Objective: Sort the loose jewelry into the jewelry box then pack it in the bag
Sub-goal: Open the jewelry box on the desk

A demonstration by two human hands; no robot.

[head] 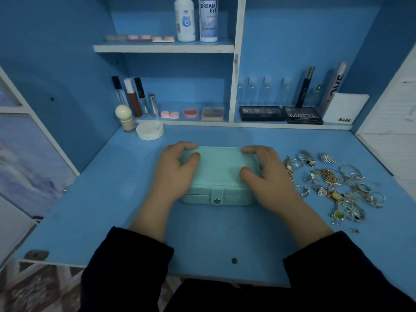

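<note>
A mint-green jewelry box (219, 170) lies closed on the blue desk (112, 199), its snap tab (216, 200) facing me. My left hand (174, 170) grips the box's left end, fingers curled over the far edge and thumb on the lid. My right hand (262, 174) grips the right end the same way. A heap of loose jewelry (333, 185), rings, chains and brooches in silver and gold, lies on the desk right of the box. No bag is in view.
A white round dish (150, 130) and a cream-capped bottle (124, 118) stand at the desk's back left. Shelves behind hold lip glosses, contact-lens cases, eyeshadow palettes (261, 113) and two solution bottles (195, 19). The desk's front edge runs near my sleeves.
</note>
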